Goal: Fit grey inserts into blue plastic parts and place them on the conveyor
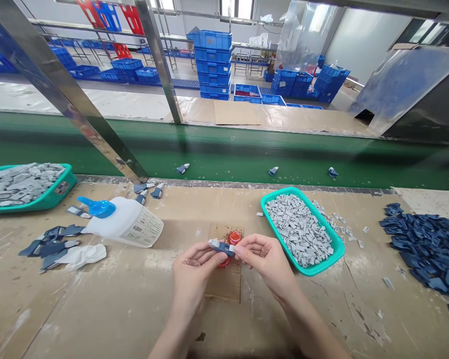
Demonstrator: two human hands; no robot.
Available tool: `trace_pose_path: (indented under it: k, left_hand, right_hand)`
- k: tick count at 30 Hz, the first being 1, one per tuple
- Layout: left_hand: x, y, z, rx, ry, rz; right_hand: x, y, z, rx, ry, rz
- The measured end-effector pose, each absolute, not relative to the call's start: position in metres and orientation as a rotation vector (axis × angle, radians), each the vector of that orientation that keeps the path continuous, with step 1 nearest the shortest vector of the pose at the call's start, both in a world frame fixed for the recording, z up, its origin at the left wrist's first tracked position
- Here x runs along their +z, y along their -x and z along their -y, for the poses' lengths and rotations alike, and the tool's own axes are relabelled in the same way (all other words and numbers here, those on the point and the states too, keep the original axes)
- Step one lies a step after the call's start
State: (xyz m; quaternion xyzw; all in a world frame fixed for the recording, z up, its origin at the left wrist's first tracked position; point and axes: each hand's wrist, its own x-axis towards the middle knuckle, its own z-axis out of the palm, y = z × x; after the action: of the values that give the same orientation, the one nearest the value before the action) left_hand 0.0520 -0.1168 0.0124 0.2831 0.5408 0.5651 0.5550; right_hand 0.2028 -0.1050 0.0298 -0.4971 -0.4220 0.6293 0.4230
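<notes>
My left hand (192, 271) pinches a small dark blue and grey plastic part (223, 247) between thumb and fingers. At the part's right end, my right hand (267, 259) closes thumb and fingertips on a small light grey plastic piece (233, 248), which touches the blue part. Just behind and below the hands is a red round cap-like thing (235, 237) on a small cardboard piece (224, 289). To the right stands a green basket (310, 270) of small grey pieces. A pile of dark blue parts (426, 249) lies farther right.
At left are a white bottle with blue cap (134, 222), a white cloth (83, 255), blue-grey parts (52, 244) and another green basket (56, 194) of grey parts. Beyond the table runs a green conveyor belt (224, 154) carrying several parts. A metal post (93, 124) slants at left.
</notes>
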Motion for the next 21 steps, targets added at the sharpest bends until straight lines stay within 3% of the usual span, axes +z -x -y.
trace_pose_path:
  k: [9, 15, 18, 21]
  left_hand:
    - [0.011, -0.054, 0.115, 1.271, -0.81, -1.256]
    - [0.023, -0.06, 0.096, 1.017, -0.935, -1.17]
    - [0.029, -0.065, 0.079, 0.993, -0.953, -1.151]
    - [0.029, -0.066, 0.05, 1.008, -1.037, -1.199]
  right_hand:
    - [0.022, -0.213, 0.106, 1.779, 1.195, 1.064]
    - [0.031, -0.224, 0.098, 1.634, 1.229, 1.255]
    - [0.034, -0.247, 0.087, 1.36, 1.352, 1.354]
    - [0.031, -0.285, 0.076, 0.803, 1.749, 1.421]
